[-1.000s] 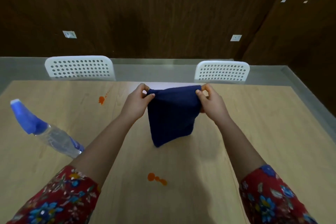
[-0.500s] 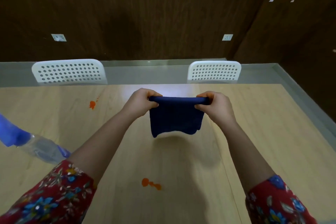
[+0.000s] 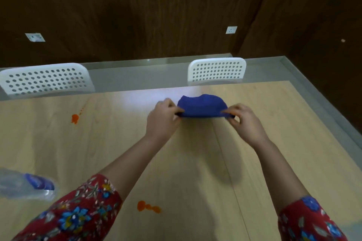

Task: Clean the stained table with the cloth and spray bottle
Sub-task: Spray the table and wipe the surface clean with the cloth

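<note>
A dark blue cloth [image 3: 202, 106] is stretched between my hands above the far middle of the wooden table [image 3: 284, 143], its free part flipped up and away from me. My left hand [image 3: 163, 118] pinches its left edge and my right hand [image 3: 242, 118] pinches its right edge. An orange stain [image 3: 147, 206] marks the table near me, between my forearms. A second orange stain [image 3: 75, 118] lies at the far left. The clear spray bottle [image 3: 25, 185] lies on its side at the left edge, its head cut off by the frame.
Two white perforated chairs stand behind the table's far edge, one at the left [image 3: 46, 80] and one at the right [image 3: 216, 69]. A dark wood-panelled wall rises behind them. The table's right edge [image 3: 333, 123] runs diagonally beside a grey floor strip.
The cloth hung down from my hands before; now its loose part has swung up and forward. My view has shifted right, so the spray bottle has slid toward the left edge.
</note>
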Available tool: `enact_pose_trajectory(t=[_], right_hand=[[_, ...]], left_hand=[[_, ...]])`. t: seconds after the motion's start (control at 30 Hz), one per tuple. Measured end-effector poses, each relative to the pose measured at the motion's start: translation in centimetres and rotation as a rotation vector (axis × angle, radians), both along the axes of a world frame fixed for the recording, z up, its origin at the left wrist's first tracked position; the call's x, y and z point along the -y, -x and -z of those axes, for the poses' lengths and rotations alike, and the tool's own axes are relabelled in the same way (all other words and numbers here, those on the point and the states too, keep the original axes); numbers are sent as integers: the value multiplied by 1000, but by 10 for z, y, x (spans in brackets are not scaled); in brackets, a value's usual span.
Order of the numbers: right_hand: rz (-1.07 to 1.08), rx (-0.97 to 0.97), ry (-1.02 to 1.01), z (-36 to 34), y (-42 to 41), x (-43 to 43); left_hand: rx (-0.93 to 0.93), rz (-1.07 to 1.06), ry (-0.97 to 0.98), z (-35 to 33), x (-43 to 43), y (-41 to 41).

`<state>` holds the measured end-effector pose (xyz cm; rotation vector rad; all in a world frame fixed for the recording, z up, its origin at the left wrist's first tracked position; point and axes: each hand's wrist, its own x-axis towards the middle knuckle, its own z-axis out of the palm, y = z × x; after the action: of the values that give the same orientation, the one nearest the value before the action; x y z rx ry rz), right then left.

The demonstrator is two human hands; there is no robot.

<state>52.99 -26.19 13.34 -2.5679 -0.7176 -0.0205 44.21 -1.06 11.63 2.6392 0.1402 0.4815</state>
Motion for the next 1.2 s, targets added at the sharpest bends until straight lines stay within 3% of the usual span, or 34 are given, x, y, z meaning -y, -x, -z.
enact_pose_trajectory(t=[0.07,0.1,0.17,0.33,0.4,0.53,0.67,0.83,0.97,1.07,1.13,1.2], right_hand=[[-53,-154,316,30,15,20],[-33,-264,370,45,22,26],[55,-356,266,66,28,24],[278,-186,-47,106,0,-53],[319,-181,60,121,-12,-81],[232,-210,464,155,-9,-108],[180,-126,460,160,2,-72],[445,-178,361,155,-76,-101],[50,-108,381,156,-63,-180],[-204,-71,324,160,4,-156],[-156,-34,277,162,-8,-122],[51,-39,333,165,-55,-109]], left_hand=[[-171,60,-44,33,5,22],[-242,68,-52,50,4,31],[-311,40,-49,74,-5,41],[-396,-51,-56,113,-61,42],[-408,-35,-77,125,-82,45],[-423,-12,-91,141,-100,47],[-431,-34,-100,146,-100,45],[-409,-68,-94,150,-101,45],[-392,-69,-48,149,-99,46],[-409,-86,-52,148,-101,45],[-412,-89,-64,148,-99,44],[-414,-99,-82,151,-101,44]])
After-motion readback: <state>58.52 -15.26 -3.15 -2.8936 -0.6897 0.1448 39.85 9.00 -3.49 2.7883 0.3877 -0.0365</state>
